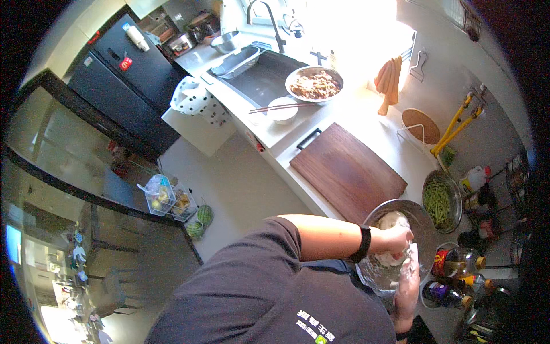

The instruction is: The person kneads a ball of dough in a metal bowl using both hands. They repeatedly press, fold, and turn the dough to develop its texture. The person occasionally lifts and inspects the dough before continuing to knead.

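My left hand (397, 240), with a black band at its wrist, is curled over pale dough (393, 220) inside a large steel bowl (378, 281). Its fingers meet the fingertips of my right hand (408, 277); whether they grip these or the dough is hidden. White residue coats my right hand, which is held edge-on with straight fingers at the bowl's right side. More dough shows beneath my left hand, and bits of it cling to the bowl's inner wall. Touching or close to the bowl is the corner of a wooden cutting board (348, 172).
A bowl of green beans (437, 202) and several bottles (444, 294) stand right of the mixing bowl. Beyond the board are a bowl of chopped food (316, 86), a white bowl (282, 112) with chopsticks (275, 107) across it, and a sink (266, 77). Watermelons (205, 215) lie on the floor.
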### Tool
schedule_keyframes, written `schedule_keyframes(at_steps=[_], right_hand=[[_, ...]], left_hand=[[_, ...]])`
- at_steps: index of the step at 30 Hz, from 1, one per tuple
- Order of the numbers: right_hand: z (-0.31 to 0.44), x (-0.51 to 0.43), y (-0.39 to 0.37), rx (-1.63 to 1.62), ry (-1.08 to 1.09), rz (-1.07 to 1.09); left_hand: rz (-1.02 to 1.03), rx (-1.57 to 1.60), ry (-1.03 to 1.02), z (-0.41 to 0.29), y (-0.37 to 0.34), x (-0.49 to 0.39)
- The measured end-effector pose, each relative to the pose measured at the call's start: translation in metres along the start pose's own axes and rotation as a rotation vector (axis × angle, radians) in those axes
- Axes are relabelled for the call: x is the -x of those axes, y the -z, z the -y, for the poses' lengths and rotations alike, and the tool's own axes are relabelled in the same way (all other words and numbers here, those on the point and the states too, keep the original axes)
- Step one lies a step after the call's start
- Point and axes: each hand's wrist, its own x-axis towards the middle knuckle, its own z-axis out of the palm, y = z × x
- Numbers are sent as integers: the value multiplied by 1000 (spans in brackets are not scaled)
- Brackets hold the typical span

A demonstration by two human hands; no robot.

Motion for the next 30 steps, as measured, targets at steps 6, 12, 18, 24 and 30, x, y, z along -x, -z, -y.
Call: schedule_keyframes(at_steps=[6,12,18,24,30], right_hand=[[-30,-33,4,-454,10,-125],[-79,-77,16,-437,5,-126],[-77,-67,4,696,291,-262],[-38,-56,2,-920,-97,-271],[-13,-45,10,-1362,-30,64]], left_hand=[[196,1460,246,-28,-45,10],[98,779,137,-40,-44,21],[102,1260,321,-26,-17,11],[117,1268,165,-32,-12,9],[24,1068,139,-42,-11,7]])
